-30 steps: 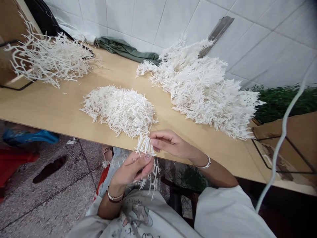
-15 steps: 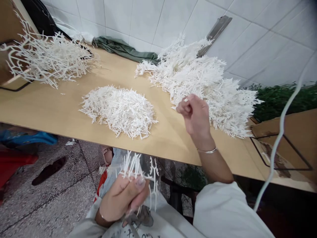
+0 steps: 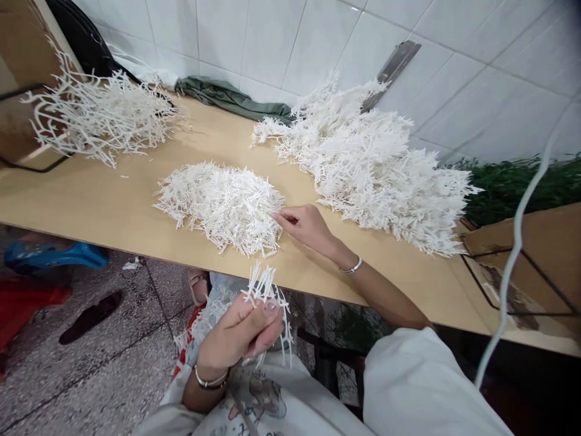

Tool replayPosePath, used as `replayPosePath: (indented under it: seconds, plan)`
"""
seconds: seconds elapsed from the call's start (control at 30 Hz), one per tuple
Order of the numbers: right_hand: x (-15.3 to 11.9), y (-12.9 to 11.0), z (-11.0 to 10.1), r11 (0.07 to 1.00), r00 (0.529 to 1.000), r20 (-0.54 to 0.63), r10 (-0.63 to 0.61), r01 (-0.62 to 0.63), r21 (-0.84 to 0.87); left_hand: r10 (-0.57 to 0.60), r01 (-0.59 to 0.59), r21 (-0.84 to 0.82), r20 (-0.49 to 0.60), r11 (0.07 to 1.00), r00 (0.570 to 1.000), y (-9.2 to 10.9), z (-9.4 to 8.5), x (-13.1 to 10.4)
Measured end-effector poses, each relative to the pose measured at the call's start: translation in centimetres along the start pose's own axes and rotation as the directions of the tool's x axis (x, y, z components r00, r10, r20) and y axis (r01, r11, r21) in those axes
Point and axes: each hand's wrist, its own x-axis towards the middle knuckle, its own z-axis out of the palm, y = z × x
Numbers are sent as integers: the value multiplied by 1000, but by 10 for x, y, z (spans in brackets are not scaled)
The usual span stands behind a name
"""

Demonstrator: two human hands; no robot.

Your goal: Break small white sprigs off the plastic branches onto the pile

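A: What's nearest?

B: The left hand (image 3: 240, 332), its thumb and fingers pinching a bunch of white branched sprigs (image 3: 261, 283); some poke up, others hang down on the right, just short of the near edge of the table (image 3: 104, 209)

A: And the right hand (image 3: 308, 229)?

B: Farther in, at the right side of a low white heap (image 3: 220, 203); thumb and forefinger are pressed together, though I can't tell if a sprig sits between them

A: Beyond that?

B: A bigger, bushier white pile (image 3: 367, 166) on the right, a looser white tangle (image 3: 102, 118) far left, and between them a green cloth (image 3: 229, 97) against the tiled wall (image 3: 267, 36)
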Motion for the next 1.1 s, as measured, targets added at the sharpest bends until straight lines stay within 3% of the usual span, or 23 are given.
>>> replayPosePath:
  seconds: [0.07, 0.17, 0.27, 0.37, 0.5, 0.6, 0.7, 0.8, 0.93, 1.1]
  plan:
    - [0, -2, 1, 999, 995, -102, -19, 14, -47, -2, 2, 1, 2, 1000, 1000, 1, -1, 3]
    - [-4, -14, -3, 990, 989, -143, -20, 40, 138, -9, 9, -9, 13, 1000, 1000, 2, -3, 7]
    - [-12, -33, -10, 896, 990, 82, -114, 67, 439, 6, -6, -15, 36, 1000, 999, 2, -4, 9]
    - [-21, -48, -16, 776, 920, 292, -263, 22, 630, -4, 4, -7, 47, 1000, 999, 3, -5, 10]
    - [-26, -58, -22, 681, 840, 419, -345, -83, 728, -56, 55, 17, 61, 998, 997, 4, -5, 12]
    - [-26, -62, -26, 684, 806, 466, -365, -108, 722, -73, 71, 30, 68, 997, 995, 5, -4, 13]
    - [-28, -67, -31, 699, 824, 464, -326, -120, 705, -53, 52, 20, 61, 998, 997, 4, -3, 14]
    - [-33, -73, -31, 665, 887, 415, -200, -188, 723, -34, 34, -15, 44, 999, 998, 3, -1, 13]
    - [-40, -79, -23, 508, 943, 329, -42, -263, 820, -3, 0, -71, -48, 997, 999, 1, 2, 11]
    - [-36, -86, -10, 252, 948, 315, 52, -318, 914, 18, -35, -137, -129, 990, 992, 2, 3, 12]
